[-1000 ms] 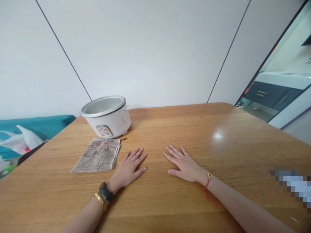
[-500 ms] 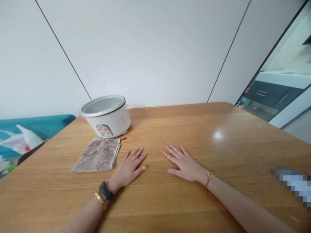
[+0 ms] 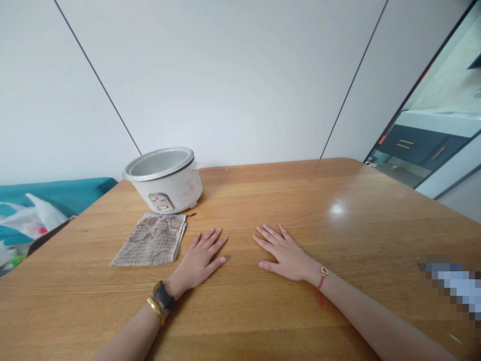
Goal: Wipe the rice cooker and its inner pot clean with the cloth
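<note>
My left hand (image 3: pixel 201 259) lies flat on the wooden table (image 3: pixel 240 311), fingers spread, holding nothing. Just left of it is a folded checkered cloth (image 3: pixel 152 240) in grey-beige with reddish lines. Behind the cloth stands a white rice cooker (image 3: pixel 169 188) without a lid; its grey inside shows, and a small control panel (image 3: pixel 161 201) faces forward. My right hand (image 3: pixel 283 253) also rests palm down on the bare wood, fingers apart, to the right of the left hand with a gap between them.
A white wall (image 3: pixel 240 80) rises behind the table. At far left, a white plastic bag (image 3: pixel 41 215) sits by a teal sofa (image 3: pixel 78 190). A pixelated patch (image 3: pixel 456 286) covers something at the right edge. Dark cabinets (image 3: pixel 417 148) show through an opening at upper right.
</note>
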{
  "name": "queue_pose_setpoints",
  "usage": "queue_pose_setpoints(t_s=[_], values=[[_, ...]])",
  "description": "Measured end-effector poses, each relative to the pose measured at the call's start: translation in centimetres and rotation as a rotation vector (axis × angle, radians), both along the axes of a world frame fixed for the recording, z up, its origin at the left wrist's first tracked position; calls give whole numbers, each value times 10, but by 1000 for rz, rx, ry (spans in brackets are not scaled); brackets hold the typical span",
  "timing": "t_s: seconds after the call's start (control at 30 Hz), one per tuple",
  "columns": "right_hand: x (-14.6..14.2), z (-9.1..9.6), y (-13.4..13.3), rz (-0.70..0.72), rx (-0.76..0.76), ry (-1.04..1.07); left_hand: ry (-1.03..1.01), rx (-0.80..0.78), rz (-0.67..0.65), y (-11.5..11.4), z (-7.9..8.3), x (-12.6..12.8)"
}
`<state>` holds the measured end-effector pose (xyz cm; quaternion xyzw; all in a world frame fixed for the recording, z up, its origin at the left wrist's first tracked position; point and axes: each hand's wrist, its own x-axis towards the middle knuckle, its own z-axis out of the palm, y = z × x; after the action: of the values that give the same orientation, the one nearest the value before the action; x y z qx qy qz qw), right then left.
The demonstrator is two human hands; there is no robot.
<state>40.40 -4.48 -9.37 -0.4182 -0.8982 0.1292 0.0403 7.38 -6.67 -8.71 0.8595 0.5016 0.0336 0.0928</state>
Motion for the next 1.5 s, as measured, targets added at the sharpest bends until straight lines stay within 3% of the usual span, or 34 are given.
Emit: queue_pose_setpoints(t_s=[1.17,1.5], values=[[-1,4,-1,-8,-14,-19,-12,17,10,0,-2,1],[0,1,-1,-3,59,-36,28,26,15,-1,1,5]])
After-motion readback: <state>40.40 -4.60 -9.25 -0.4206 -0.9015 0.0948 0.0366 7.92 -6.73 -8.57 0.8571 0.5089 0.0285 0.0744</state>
